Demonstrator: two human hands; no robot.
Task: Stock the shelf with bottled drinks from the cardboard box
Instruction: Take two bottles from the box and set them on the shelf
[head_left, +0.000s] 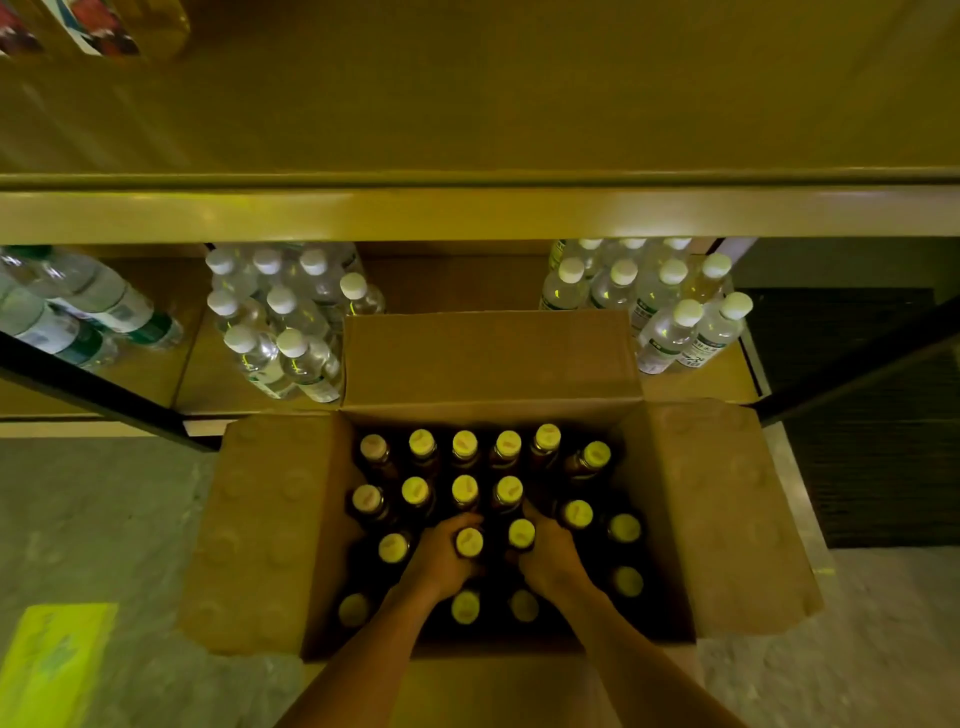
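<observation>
An open cardboard box (270, 519) stands on the floor in front of the shelf, its flaps folded out. Inside stand several dark bottled drinks with yellow caps (465, 488). My left hand (441, 564) is wrapped around the neck of one yellow-capped bottle (469, 542) near the box's middle. Beside it my right hand (550, 556) grips the neighbouring bottle (521, 533). Both bottles still stand among the others in the box.
The bottom shelf (467, 283) behind the box holds clear white-capped water bottles on the left (283, 322) and on the right (670, 312), with bare board between them. Water bottles (78, 312) lie at far left. An upper shelf edge (467, 213) overhangs. A yellow-green sheet (52, 665) lies on the floor.
</observation>
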